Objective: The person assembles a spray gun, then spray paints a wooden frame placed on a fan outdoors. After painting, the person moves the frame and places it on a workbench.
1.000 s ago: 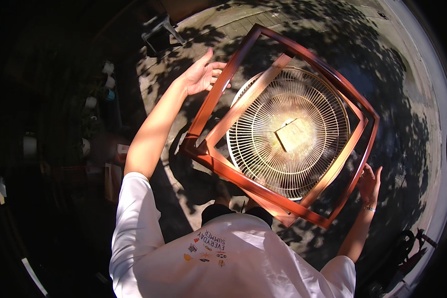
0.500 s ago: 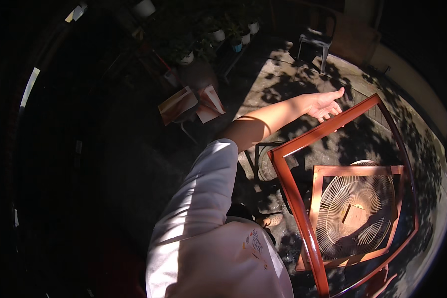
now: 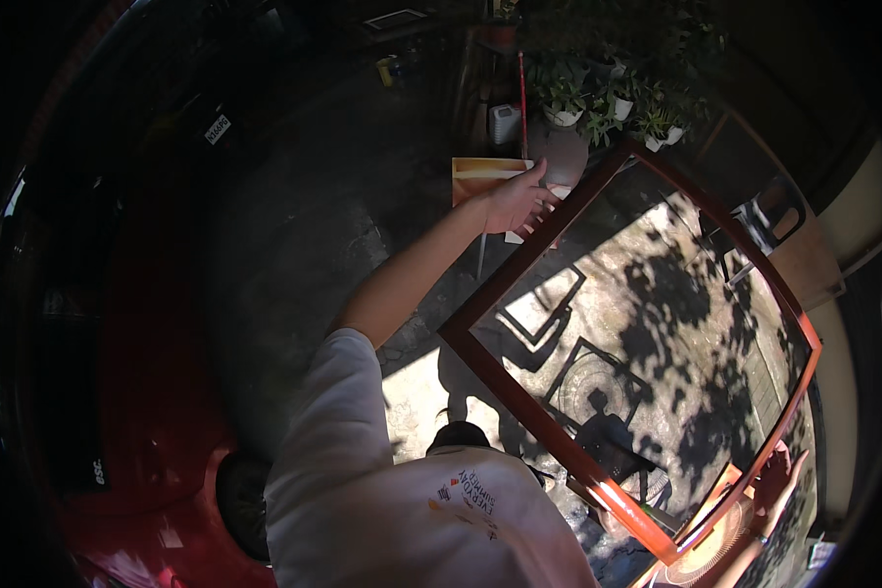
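Observation:
A large reddish-brown wooden frame [image 3: 549, 412], glossy and without a panel, is held up tilted on my right side. Beside its upper left bar is my left hand [image 3: 521, 204], thumb raised and fingers spread. Its fingertips meet the bar's outer edge and seem to pass partly behind it. On the lower right bar, my right hand [image 3: 774, 476] has its fingers curled round the wood. Below that corner, a smaller, lighter wooden frame [image 3: 720, 490] shows in part over a round fan grille [image 3: 710, 554]; the large frame hides some of both.
A red car [image 3: 157, 431] stands at the left. Potted plants [image 3: 563, 116], a white jug [image 3: 505, 124] and a pale brown panel [image 3: 480, 178] are ahead. Beyond the frame are a dark chair [image 3: 784, 220] and a wall [image 3: 838, 333]. Shadows dapple the sunlit ground.
The view has swung left, bringing the red car in. The large frame has turned and lifted away from the smaller frame, with both hands staying at its bars.

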The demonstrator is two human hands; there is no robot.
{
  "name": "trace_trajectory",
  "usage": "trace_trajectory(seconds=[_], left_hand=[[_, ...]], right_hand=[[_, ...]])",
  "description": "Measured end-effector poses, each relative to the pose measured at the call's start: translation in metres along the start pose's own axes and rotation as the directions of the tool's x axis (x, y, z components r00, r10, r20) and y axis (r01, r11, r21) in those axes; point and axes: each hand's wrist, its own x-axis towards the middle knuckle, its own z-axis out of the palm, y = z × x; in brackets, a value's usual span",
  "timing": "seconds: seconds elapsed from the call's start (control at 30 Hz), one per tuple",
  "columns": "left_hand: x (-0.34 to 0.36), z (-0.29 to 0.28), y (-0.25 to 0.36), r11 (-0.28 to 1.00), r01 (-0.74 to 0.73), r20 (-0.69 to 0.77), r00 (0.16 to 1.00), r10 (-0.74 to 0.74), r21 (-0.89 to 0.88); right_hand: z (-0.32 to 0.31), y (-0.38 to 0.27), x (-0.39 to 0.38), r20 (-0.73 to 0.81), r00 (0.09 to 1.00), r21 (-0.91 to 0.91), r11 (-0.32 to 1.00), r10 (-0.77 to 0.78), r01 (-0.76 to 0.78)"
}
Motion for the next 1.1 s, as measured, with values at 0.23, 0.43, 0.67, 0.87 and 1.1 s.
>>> trace_trajectory(seconds=[0.23, 0.43, 0.67, 0.87, 1.1], left_hand=[[-0.279, -0.208, -0.032, 0.992, -0.106, -0.487, 0.872, 0.058, -0.072], [-0.427, -0.336, -0.079, 0.973, -0.199, -0.73, 0.681, 0.051, -0.118], [-0.577, -0.486, -0.098, 0.909, -0.371, -0.914, 0.405, -0.024, -0.188], [-0.677, -0.607, -0.074, 0.882, -0.423, -0.971, 0.196, -0.135, -0.208], [-0.734, -0.808, -0.058, 0.845, -0.506, -0.982, 0.155, -0.106, -0.171]], right_hand=[[0.302, 0.039, 0.192, 0.285, 0.955, -0.034, 0.996, 0.083, -0.077], [0.553, 0.077, 0.318, 0.421, 0.869, -0.3, 0.944, 0.26, -0.138], [0.887, 0.148, 0.473, 0.634, 0.651, -0.386, 0.9, 0.417, -0.2], [1.162, 0.204, 0.551, 0.701, 0.493, -0.506, 0.847, 0.515, -0.164], [1.41, 0.234, 0.641, 0.734, 0.443, -0.556, 0.83, 0.516, -0.045]])
